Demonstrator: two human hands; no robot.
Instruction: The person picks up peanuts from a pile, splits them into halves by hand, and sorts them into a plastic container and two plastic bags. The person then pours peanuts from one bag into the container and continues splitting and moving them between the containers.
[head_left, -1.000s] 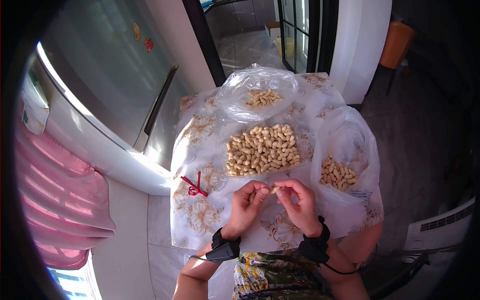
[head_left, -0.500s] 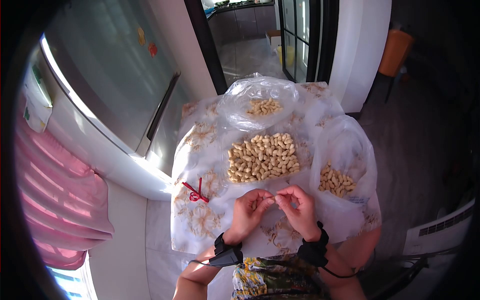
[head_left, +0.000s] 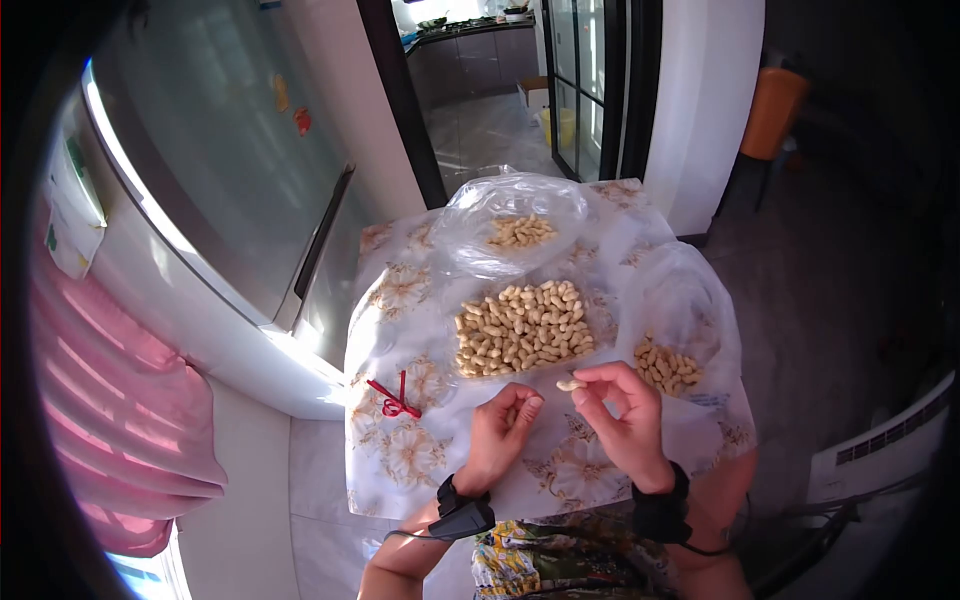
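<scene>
Between the thumb and forefinger of my right hand (head_left: pixel 625 420) is an unshelled peanut (head_left: pixel 570 385), its tip pointing left. Curled fingers and a pressed thumb close my left hand (head_left: pixel 500 430); whatever lies inside them is hidden. Just beyond both hands, a clear plastic tray (head_left: pixel 470 376) holds a heap of unshelled peanuts (head_left: pixel 523 325). To the right of my right hand stands an open clear plastic bag (head_left: pixel 680 285) with several peanuts (head_left: pixel 665 367) at its bottom.
Another clear plastic bag (head_left: pixel 470 215) with peanuts (head_left: pixel 522 231) lies at the table's far side. A red ribbon tie (head_left: pixel 397 402) rests on the floral tablecloth (head_left: pixel 400 470) at left. The fridge (head_left: pixel 240 180) stands close on the left, and an orange chair (head_left: pixel 775 115) is farther right.
My hands have come apart: the right has moved right and holds the peanut, while the left stays near its place with fingers curled. The whole view has shifted slightly.
</scene>
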